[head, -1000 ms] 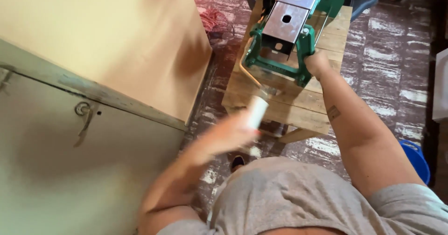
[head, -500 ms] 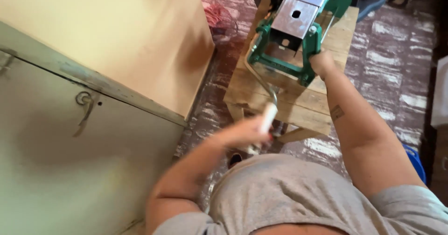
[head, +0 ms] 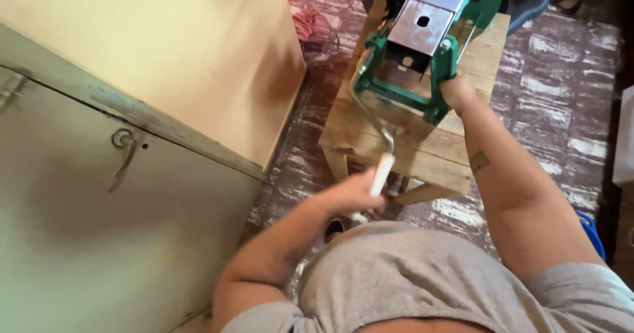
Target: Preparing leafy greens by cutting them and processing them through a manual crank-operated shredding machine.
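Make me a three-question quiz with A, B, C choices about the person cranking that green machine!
1. Where does the green machine stand?
A. on the wooden table
B. on the floor
C. on the cabinet

2. What colour is the crank handle?
A. red
B. white
C. black

3. What is the right hand doing?
A. hanging free
B. pressing on the machine's frame
C. holding a cup

Answers:
1. A, its green base sits on the table's planks.
2. B, the handle in the left hand is white.
3. B, that hand rests against the green frame at the machine's near corner.
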